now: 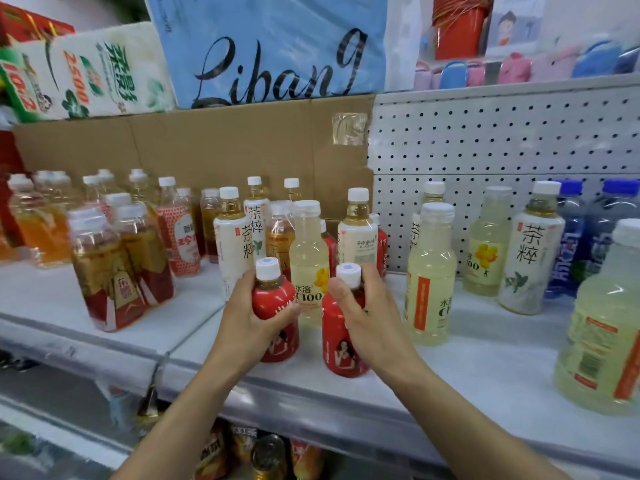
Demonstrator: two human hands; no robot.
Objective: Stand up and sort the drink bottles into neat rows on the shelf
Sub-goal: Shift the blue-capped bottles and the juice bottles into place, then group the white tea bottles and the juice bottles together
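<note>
My left hand (251, 311) grips a red-labelled bottle with a white cap (277, 317), upright near the front of the white shelf (485, 362). My right hand (363, 306) grips a second red bottle (341, 348) just to its right, also upright. Between and behind them stands a pale yellow C100 bottle (309, 268). White tea bottles (233, 237) and amber tea bottles (121, 268) stand behind and to the left, all upright.
More pale yellow bottles (431, 282) and a white tea bottle (530, 251) stand to the right, with blue water bottles (568, 237) beyond. Cardboard (207, 147) and pegboard (502, 140) back the shelf. Cans sit on the lower shelf (266, 459).
</note>
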